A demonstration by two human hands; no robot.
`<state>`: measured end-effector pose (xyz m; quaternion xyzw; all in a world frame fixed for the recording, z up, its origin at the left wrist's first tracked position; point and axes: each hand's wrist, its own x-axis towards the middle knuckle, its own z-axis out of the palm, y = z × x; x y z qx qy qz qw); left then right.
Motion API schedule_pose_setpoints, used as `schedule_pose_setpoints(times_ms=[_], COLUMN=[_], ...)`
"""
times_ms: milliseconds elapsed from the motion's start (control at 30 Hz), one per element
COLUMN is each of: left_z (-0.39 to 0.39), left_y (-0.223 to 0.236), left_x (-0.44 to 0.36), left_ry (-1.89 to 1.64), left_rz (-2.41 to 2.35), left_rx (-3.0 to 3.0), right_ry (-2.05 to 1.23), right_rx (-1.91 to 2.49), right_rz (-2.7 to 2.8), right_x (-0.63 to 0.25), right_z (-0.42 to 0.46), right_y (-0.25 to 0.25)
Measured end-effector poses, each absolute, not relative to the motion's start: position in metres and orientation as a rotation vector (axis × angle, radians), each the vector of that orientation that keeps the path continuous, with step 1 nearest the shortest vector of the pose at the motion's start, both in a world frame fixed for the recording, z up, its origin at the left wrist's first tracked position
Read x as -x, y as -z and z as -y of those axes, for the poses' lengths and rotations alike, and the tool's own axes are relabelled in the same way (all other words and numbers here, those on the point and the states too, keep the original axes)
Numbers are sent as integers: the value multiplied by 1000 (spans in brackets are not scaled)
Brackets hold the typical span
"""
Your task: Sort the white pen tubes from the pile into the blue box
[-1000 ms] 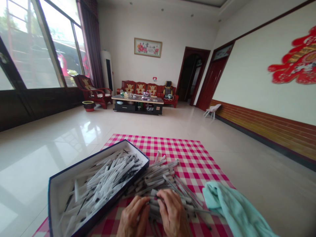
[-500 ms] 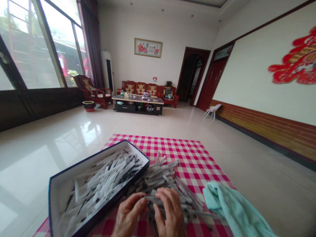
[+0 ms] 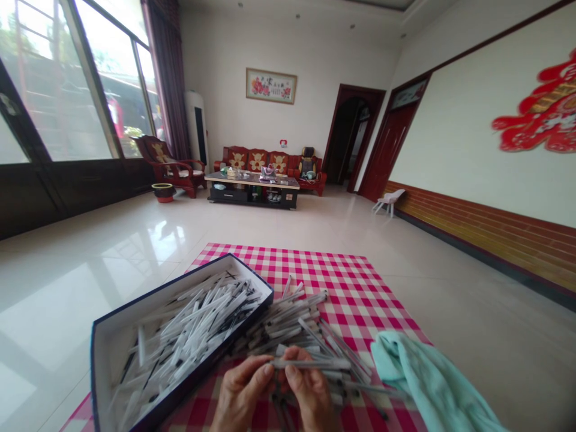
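Observation:
Held level between both hands is a slim translucent pen point(image 3: 330, 363). My left hand point(image 3: 243, 390) pinches its left end between thumb and forefinger. My right hand point(image 3: 310, 393) grips it near the middle, thumb in front, and the pen's right part sticks out beyond the fingers. Beneath and behind the hands lies a loose pile of similar pens point(image 3: 292, 316), several with dark ends. On the left, a shallow blue box point(image 3: 101, 366) with a white inside holds many pale tubes and thin black pieces, lying in all directions.
A pink-and-white checked cloth point(image 3: 360, 282) covers the table under everything. To the right of the pile lies a crumpled mint-green cloth point(image 3: 418, 372). Across the tiled floor stand a low table point(image 3: 252, 180), a wooden sofa point(image 3: 238, 157) and a small chair point(image 3: 387, 201).
My hands have turned and the right fingers have shifted, so the pen between them now shows lengthwise, pointing right. The box, pile and green cloth stay in place.

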<state>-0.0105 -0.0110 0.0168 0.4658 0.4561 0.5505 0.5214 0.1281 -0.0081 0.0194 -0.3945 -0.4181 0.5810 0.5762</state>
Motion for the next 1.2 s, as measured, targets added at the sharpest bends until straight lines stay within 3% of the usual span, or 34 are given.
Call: schedule_pose_setpoints(times_ms=[233,533,667,933,1200], left_z=[10,17,19,18,20], left_y=[-22,-29,-30,-24,-35], left_x=[14,15,14,7,14], left_ry=[-1501,-1466,-1391,-1225,-1311], left_rz=[-1116,-1096,-1135,-1290,-1262], left_rx=[-1947,-2211,-2215,-1652,-1853], right_ry=[-1486,-1492,-1446,-1501,-1489], right_rx=[848,912,906,850,865], right_rz=[862,874,967,914,791], right_x=[-129,-131,-128,-128,-127], right_z=[8,3,4,7,7], right_y=[-18,-3,-8,-10,-13])
